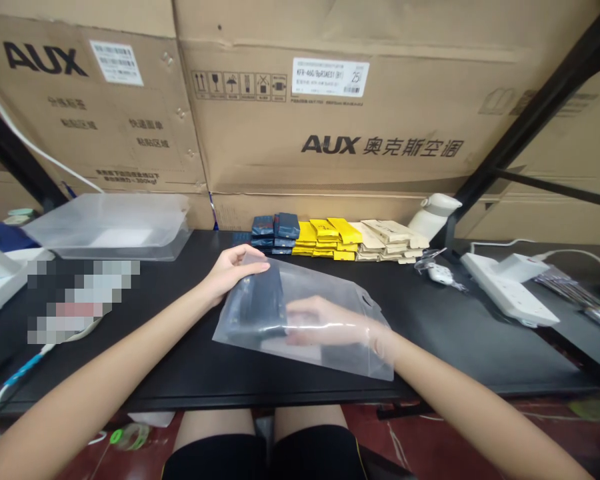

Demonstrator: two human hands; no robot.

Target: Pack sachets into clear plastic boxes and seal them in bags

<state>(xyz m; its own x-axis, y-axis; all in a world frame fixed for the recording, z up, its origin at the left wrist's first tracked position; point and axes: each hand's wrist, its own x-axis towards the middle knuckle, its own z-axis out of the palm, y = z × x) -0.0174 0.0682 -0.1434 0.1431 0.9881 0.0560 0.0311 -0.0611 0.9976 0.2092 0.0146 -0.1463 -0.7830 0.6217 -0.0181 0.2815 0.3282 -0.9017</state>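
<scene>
A clear frosted plastic bag [325, 283] lies tilted above the front of the black table, its open end with a punched handle hole facing right. Pinched at its upper left corner, the bag is held by my left hand [236, 270], thumb on top. My right hand [323, 320] reaches inside through the open end, seen blurred through the plastic. Its fingers close on the right edge of a dark blue packet [257, 300] at the bag's left end. The fingertips under the packet are hidden.
Behind the bag stand stacks of dark blue packets [275, 230], yellow packets [330, 237] and beige packets [390, 237]. A white bottle [435, 217] leans at their right. A power strip [513, 290] lies right; a clear plastic tray [110, 223] sits back left. Cardboard boxes [380, 180] wall the rear.
</scene>
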